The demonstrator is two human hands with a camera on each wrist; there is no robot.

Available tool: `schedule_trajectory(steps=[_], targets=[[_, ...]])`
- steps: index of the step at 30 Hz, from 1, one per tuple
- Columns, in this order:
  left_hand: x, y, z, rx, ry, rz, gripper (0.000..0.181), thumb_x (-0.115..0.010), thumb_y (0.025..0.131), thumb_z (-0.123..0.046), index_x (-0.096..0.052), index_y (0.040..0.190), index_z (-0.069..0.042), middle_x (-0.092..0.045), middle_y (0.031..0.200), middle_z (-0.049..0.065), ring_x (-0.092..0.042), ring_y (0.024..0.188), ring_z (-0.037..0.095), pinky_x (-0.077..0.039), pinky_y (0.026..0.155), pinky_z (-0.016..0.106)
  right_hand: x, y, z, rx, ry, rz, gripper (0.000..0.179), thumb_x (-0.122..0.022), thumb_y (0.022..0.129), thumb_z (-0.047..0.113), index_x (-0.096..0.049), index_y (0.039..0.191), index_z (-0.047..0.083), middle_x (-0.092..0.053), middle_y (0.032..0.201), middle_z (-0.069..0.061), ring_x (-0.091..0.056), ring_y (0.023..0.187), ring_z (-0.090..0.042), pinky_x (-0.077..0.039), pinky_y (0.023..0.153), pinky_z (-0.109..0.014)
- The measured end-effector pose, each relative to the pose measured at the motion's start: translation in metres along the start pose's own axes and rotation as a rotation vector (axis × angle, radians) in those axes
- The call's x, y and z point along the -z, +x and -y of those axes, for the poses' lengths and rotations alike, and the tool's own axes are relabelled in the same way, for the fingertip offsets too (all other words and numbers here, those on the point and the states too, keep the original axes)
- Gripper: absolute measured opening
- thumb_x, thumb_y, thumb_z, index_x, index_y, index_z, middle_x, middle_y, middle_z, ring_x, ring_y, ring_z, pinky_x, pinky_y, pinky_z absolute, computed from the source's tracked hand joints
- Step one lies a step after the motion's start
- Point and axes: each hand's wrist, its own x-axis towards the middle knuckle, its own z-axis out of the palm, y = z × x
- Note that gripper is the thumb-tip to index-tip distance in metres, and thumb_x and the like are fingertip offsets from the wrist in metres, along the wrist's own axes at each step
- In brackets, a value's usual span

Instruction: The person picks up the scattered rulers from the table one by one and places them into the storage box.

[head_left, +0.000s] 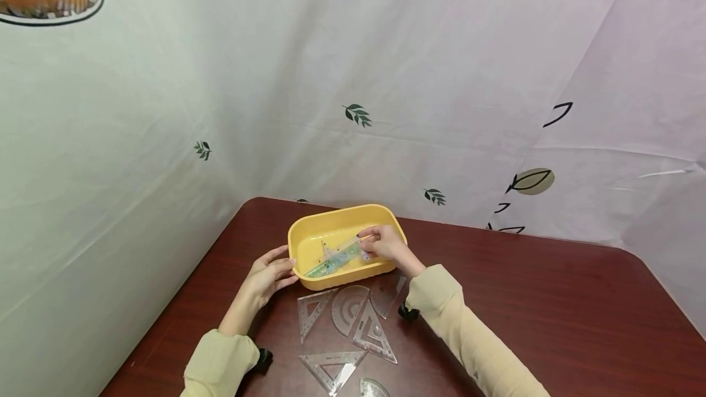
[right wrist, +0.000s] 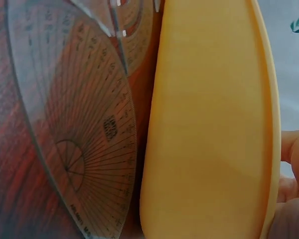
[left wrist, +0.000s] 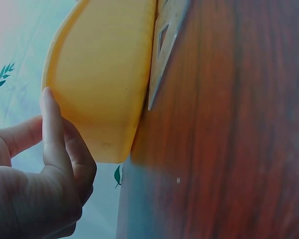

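Clear plastic set squares and protractors lie loose on the reddish-brown desk, the work seemingly partway; beyond, a translucent green ruler lies in the rounded yellow plastic tray. The left hand holds the tray's rim; the right hand apparently pinches the ruler, its narrow grip partly obscured.

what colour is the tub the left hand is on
Yellow, inside and out; the tub shows best in the head view.

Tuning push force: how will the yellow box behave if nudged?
The yellow box probably slides rather than tips, looking broad and low on the glossy table. Likely light for its size, given what look like thin plastic walls. The green ruler inside may shift.
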Motion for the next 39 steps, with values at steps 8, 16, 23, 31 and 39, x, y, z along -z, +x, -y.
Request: schedule_trajectory(steps=[8,16,23,31,39], targets=[[-0.0008,-0.0002,-0.0003,-0.002,0.0,-0.002,0.065,-0.056,0.093,-0.003,-0.022,0.148,0.001,-0.059,0.091,-0.003,-0.061,0.069,0.005,-0.058,0.065,0.018,-0.0042,0.0031,-0.0041,0.003,-0.109,-0.027,0.022,-0.063,0.088,-0.002,-0.067,0.11,-0.004,-0.068,0.088,-0.015,-0.059,0.065,-0.011,-0.055,0.058,-0.022],[-0.0002,0.0,0.0003,0.002,-0.005,0.0,0.064,-0.055,0.094,-0.003,-0.022,0.148,0.001,-0.058,0.092,-0.002,-0.06,0.07,0.005,-0.058,0.066,0.018,-0.0061,0.0022,-0.0039,0.011,-0.211,-0.015,0.023,-0.063,0.088,-0.002,-0.066,0.111,-0.002,-0.068,0.093,-0.014,-0.061,0.073,-0.014,-0.048,0.057,-0.018],[-0.0002,0.0,0.0002,0.008,-0.005,0.0,0.066,-0.056,0.093,-0.003,-0.021,0.149,0.0,-0.058,0.093,-0.001,-0.061,0.071,0.006,-0.058,0.066,0.019,-0.0072,0.0016,-0.0038,0.013,-0.2,0.0,0.026,-0.062,0.089,-0.001,-0.064,0.114,-0.004,-0.068,0.097,-0.016,-0.064,0.075,-0.018,-0.054,0.059,-0.022],[0.0,0.0006,0.0008,0.009,0.001,-0.008,0.065,-0.056,0.094,-0.003,-0.021,0.149,0.0,-0.058,0.091,-0.003,-0.061,0.071,0.006,-0.058,0.067,0.019,-0.0065,-0.0009,-0.0021,0.044,-0.179,-0.014,0.027,-0.058,0.091,0.002,-0.062,0.117,-0.005,-0.066,0.093,-0.015,-0.064,0.076,-0.021,-0.046,0.055,-0.019],[-0.0006,-0.0002,0.0011,0.01,0.007,-0.014,0.066,-0.058,0.093,-0.005,-0.022,0.149,-0.001,-0.059,0.094,-0.001,-0.061,0.071,0.006,-0.058,0.066,0.019,-0.0051,-0.0025,-0.0037,0.1,-0.162,-0.066,0.026,-0.059,0.092,0.004,-0.062,0.116,-0.003,-0.065,0.093,-0.014,-0.064,0.074,-0.026,-0.046,0.053,-0.021]])
